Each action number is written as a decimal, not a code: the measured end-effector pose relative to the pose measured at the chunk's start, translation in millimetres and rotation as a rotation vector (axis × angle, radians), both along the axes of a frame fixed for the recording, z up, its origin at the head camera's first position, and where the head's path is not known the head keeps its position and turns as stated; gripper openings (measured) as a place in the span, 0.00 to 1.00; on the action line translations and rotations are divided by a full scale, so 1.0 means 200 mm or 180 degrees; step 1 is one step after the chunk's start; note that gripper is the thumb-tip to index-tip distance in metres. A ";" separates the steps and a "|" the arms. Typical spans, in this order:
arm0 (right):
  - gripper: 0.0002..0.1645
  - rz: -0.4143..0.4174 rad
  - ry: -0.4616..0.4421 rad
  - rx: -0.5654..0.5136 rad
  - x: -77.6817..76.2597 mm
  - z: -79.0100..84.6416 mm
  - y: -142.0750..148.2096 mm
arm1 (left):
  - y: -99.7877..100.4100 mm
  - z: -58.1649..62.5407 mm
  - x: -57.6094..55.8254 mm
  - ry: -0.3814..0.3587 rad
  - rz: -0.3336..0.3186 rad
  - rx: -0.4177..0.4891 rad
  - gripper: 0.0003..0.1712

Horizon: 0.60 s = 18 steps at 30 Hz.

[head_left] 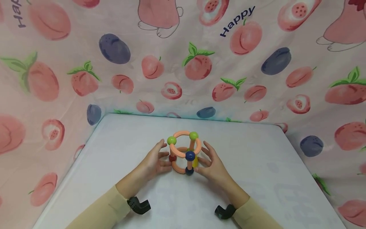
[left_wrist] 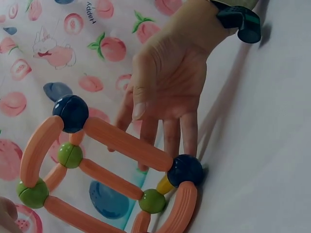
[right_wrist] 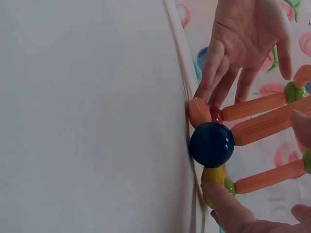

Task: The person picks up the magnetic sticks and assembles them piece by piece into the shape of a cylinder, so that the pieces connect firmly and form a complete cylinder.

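An orange-rod and ball construction toy (head_left: 179,155) stands upright on the table, an upper ring and a lower ring joined by short posts. Green balls (head_left: 172,140), blue balls (left_wrist: 184,170) and a red ball (right_wrist: 215,114) join the rods. At its left side my left hand (head_left: 154,161) has its fingers spread, the tips by the red ball; whether they press it I cannot tell. My right hand (head_left: 213,165) is on the other side with loosely bent fingers, one fingertip against a yellow piece (right_wrist: 213,185) low on the toy.
The white table (head_left: 128,136) bears the toy near its middle. Behind it hangs a peach-printed cloth (head_left: 171,76), which also covers the sides. A black wrist device (head_left: 139,205) sits at the left cuff, another black wrist device (head_left: 225,211) at the right.
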State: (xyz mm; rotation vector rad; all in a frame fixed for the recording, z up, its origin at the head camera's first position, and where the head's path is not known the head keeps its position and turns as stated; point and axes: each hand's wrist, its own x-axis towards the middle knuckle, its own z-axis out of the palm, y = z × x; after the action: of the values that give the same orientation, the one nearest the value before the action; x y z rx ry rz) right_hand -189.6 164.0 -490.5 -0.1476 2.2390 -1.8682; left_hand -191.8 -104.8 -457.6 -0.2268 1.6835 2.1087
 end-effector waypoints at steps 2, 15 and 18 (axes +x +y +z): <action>0.69 -0.0025 -0.0003 -0.0020 -0.02 0.00 -0.01 | 0.00 0.00 -0.03 -0.0015 0.0065 0.0063 0.47; 0.64 -0.0228 -0.0106 -0.0235 -0.18 -0.03 -0.02 | 0.04 -0.02 -0.23 -0.0178 0.0380 0.0410 0.47; 0.64 -0.0306 -0.0139 -0.0288 -0.21 -0.05 -0.02 | 0.04 -0.03 -0.25 -0.0184 0.0397 0.0428 0.48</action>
State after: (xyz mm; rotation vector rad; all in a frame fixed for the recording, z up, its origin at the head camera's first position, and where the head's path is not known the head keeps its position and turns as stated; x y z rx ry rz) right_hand -231.2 159.4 -499.7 -0.0137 2.1698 -2.0026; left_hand -242.7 -97.1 -463.5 -0.3561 1.5234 2.2733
